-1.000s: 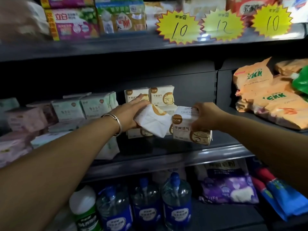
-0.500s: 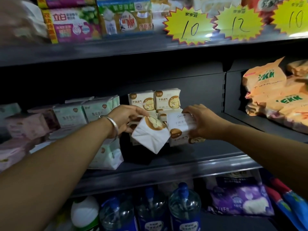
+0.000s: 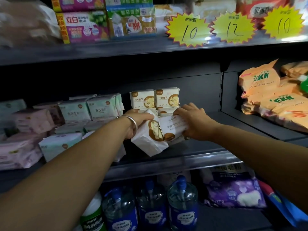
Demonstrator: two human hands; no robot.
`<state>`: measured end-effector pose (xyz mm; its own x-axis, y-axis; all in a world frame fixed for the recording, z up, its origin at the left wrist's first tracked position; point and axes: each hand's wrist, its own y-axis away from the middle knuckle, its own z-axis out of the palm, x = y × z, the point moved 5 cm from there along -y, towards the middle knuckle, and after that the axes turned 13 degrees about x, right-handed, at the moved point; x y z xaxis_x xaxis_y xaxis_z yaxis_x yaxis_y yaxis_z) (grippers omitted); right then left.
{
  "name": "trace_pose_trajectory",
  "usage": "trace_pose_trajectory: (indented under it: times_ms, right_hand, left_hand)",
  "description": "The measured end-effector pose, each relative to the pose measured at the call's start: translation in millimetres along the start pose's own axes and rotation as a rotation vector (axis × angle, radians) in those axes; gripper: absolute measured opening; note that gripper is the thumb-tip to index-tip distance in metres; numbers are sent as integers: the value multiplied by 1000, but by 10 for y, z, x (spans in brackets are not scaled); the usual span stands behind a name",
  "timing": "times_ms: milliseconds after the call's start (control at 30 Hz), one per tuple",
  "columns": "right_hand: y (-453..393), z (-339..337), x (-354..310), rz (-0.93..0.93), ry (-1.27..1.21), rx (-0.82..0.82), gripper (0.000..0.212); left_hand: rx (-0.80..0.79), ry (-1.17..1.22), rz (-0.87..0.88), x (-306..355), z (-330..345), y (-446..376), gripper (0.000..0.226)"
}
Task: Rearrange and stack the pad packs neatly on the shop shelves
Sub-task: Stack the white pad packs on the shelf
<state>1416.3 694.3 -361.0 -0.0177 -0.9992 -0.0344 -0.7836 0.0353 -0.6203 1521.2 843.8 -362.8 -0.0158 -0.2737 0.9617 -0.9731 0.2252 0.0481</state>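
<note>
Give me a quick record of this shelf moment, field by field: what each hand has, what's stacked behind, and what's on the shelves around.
left hand: grips a tilted white pad pack
right hand: grips a second white pad pack, beside the first
behind the hands: two upright matching packs, side by side
left of them: green and pink packs, loosely stacked
right bay: orange bags
top shelf edge: yellow price tags reading 10, 12, 10
shelf below: water bottles

The dark metal middle shelf point(image 3: 191, 148) carries cream pad packs with brown cartoon faces point(image 3: 154, 100), pale green packs point(image 3: 90, 109) and pink packs point(image 3: 31, 120) at left.
</note>
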Motion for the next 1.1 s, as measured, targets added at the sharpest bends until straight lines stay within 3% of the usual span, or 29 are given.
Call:
trace_pose_trajectory:
  times_ms: [100, 200, 300, 400, 500, 600, 700, 867, 1000, 1100]
  right_hand:
    - [17, -13, -11, 32, -11, 24, 60]
    - [14, -49, 71, 140, 1, 50, 62]
    - [24, -23, 133, 233, 37, 22, 62]
    - [23, 51, 81, 280, -9, 11, 62]
    - [12, 38, 79, 312, -17, 55, 59]
    - [15, 0, 138, 269, 45, 70, 61]
    - [7, -4, 119, 214, 49, 62, 67]
    - [-14, 27, 104, 141, 86, 40, 67]
    - [-13, 46, 203, 221, 80, 13, 67]
    - [-6, 76, 290, 296, 46, -2, 71]
  left_hand:
    - [63, -21, 43, 12, -71, -17, 60]
    - [181, 112, 72, 57, -211, -75, 49]
    - [336, 303, 111, 104, -373, -108, 63]
    - [230, 494, 92, 62, -318, -121, 58]
    - [68, 358, 79, -35, -238, -138, 61]
    - [-48, 198, 76, -78, -276, -169, 86]
    - [-146, 111, 36, -89, -260, -119, 86]
    - [-106, 50, 67, -104, -236, -144, 81]
    - [-34, -6, 145, -114, -214, -224, 76]
    - [53, -246, 246, -241, -169, -324, 80]
